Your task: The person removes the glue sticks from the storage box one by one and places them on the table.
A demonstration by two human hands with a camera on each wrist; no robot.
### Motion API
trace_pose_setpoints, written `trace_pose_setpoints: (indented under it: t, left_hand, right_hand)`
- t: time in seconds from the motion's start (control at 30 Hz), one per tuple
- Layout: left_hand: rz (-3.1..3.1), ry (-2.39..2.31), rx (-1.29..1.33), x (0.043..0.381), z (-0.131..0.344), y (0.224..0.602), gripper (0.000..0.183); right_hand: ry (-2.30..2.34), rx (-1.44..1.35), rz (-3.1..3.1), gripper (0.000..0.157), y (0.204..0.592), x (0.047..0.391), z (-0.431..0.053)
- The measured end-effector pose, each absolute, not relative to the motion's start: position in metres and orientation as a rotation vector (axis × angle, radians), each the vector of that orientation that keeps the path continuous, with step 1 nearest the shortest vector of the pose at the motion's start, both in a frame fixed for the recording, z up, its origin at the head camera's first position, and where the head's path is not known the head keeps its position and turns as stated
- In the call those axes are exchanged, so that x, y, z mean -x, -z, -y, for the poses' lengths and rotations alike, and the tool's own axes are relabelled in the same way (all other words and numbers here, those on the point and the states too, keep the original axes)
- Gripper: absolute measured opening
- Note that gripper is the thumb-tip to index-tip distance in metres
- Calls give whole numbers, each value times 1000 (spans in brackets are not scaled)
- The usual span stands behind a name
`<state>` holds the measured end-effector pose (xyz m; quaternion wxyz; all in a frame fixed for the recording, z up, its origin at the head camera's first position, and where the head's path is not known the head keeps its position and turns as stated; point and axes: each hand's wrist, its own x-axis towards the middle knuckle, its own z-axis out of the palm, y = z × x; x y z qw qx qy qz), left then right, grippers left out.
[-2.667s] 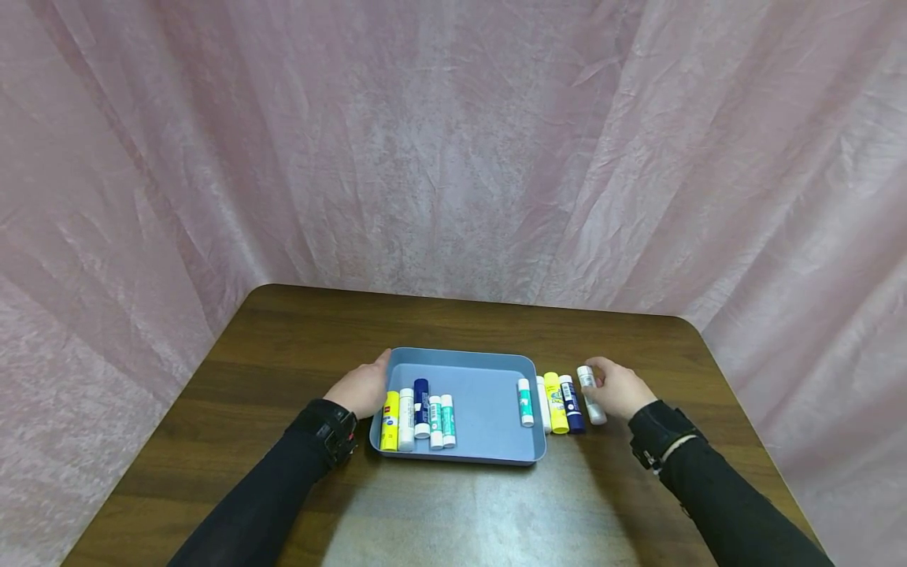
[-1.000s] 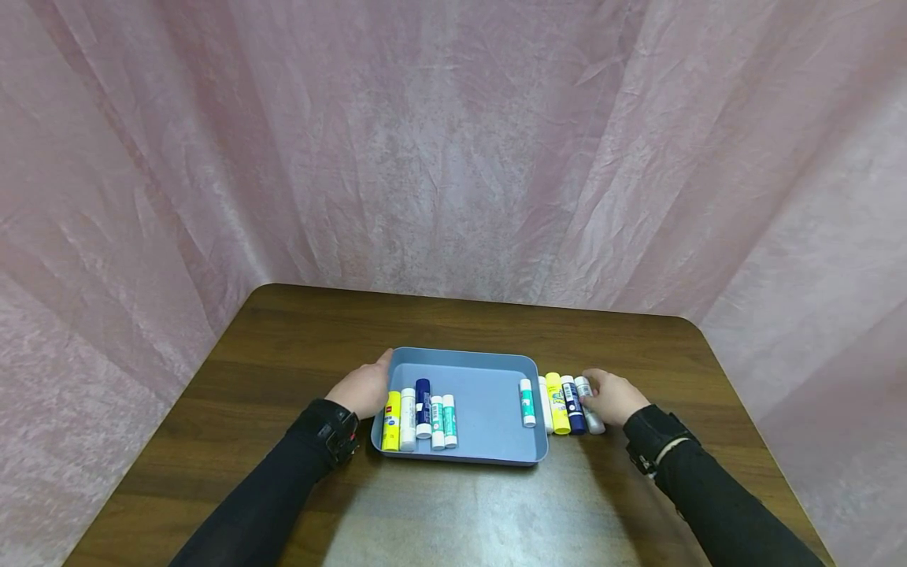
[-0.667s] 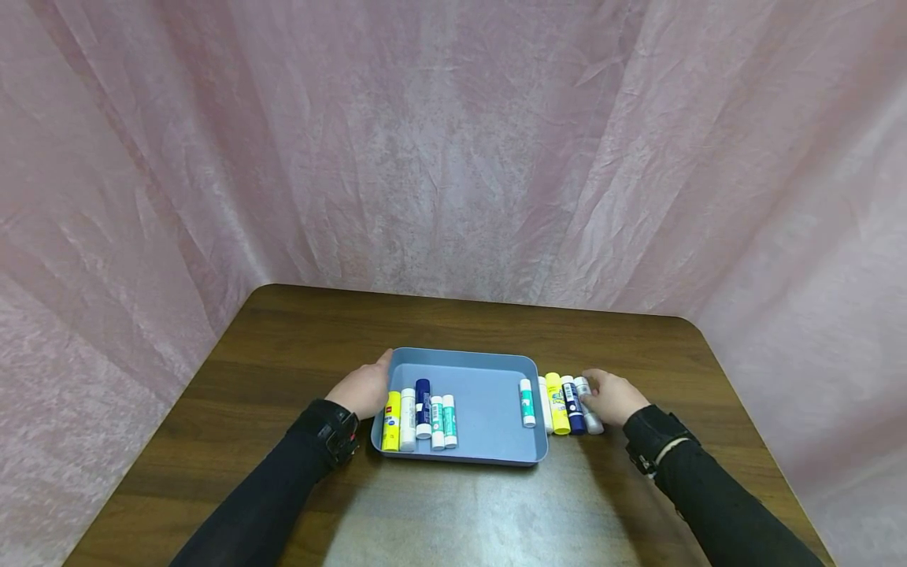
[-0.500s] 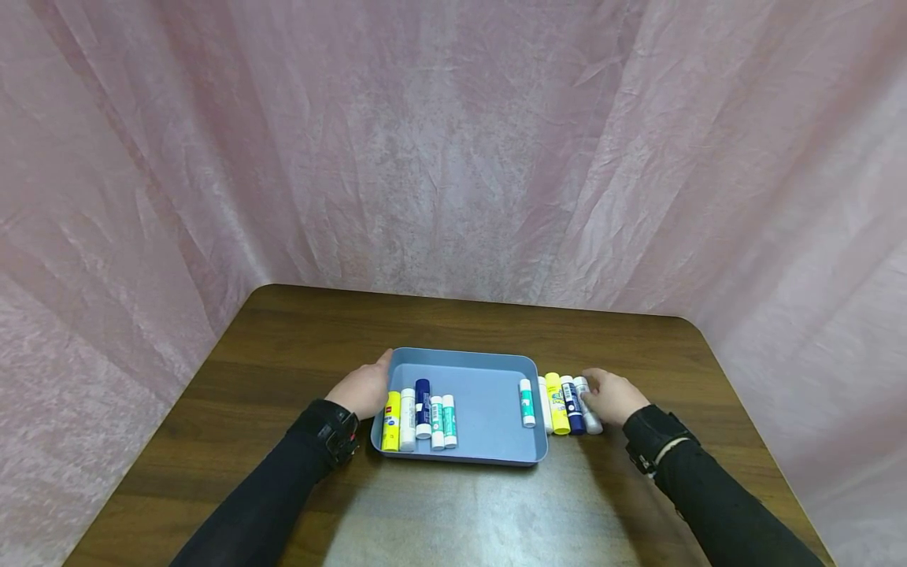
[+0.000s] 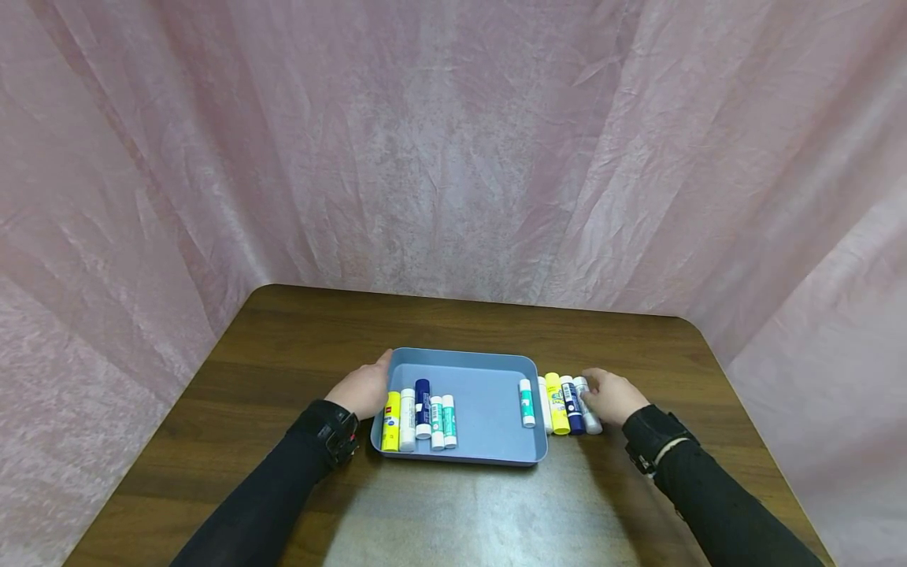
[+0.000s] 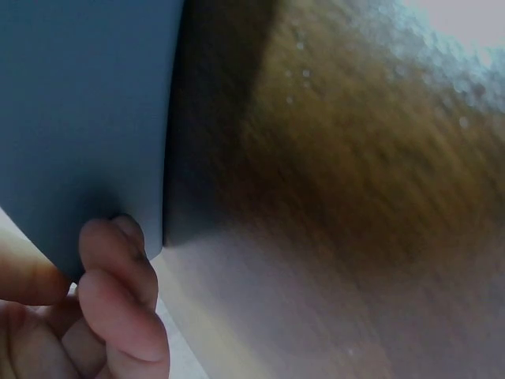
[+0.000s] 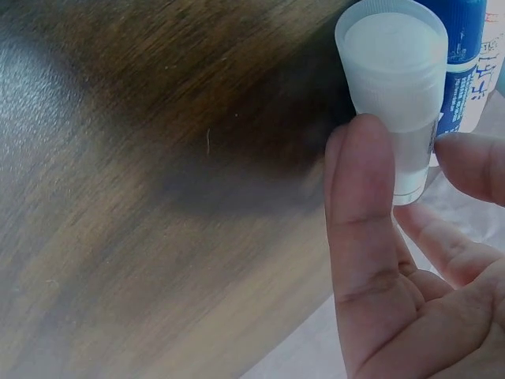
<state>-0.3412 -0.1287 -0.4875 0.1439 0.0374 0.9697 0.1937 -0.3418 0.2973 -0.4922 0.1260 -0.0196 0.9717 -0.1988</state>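
Observation:
My left hand (image 5: 360, 390) grips the left edge of a blue-grey tray (image 5: 489, 453), fingers curled against its outer wall in the left wrist view. Right of the tray, my right hand (image 5: 615, 398) holds a white glue stick (image 5: 592, 421) lying on the table between thumb and fingers; the right wrist view shows its translucent ribbed end (image 7: 394, 71). Beside it lie a navy glue stick (image 5: 572, 405), a yellow glue stick (image 5: 557, 405) and another white glue stick (image 5: 545, 408), side by side against the tray wall.
Inside the tray, at left, are a yellow glue stick (image 5: 390, 421), a white one (image 5: 407, 420), a navy one (image 5: 423, 409) and two small teal-and-white ones (image 5: 449, 421). One more small teal-and-white stick (image 5: 527, 403) lies at its right wall. A pink curtain (image 5: 453, 157) hangs behind the table (image 5: 312, 323).
Since the oldest frame, my right hand has moved slightly left, bringing the white glue stick up beside the navy one. Over the last second both hands have stayed almost still.

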Motion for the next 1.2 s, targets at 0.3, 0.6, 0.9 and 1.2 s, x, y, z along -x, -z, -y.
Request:
trace_pose_setpoints:
  t: [0.3, 0.6, 0.9, 1.2]
  left_hand:
    - [-2798, -558, -109, 341, 129, 488, 62]
    - [-2791, -567, -105, 340, 128, 487, 63]
    - [-2791, -568, -94, 340, 128, 487, 64]
    - [-2804, -556, -100, 338, 128, 486, 62]
  right_hand:
    - [568, 45, -2848, 48, 490, 341, -296]
    - [583, 31, -2860, 49, 488, 341, -295]
    - [597, 26, -2894, 47, 478, 340, -288]
    - [631, 154, -2953, 45, 462, 336, -258]
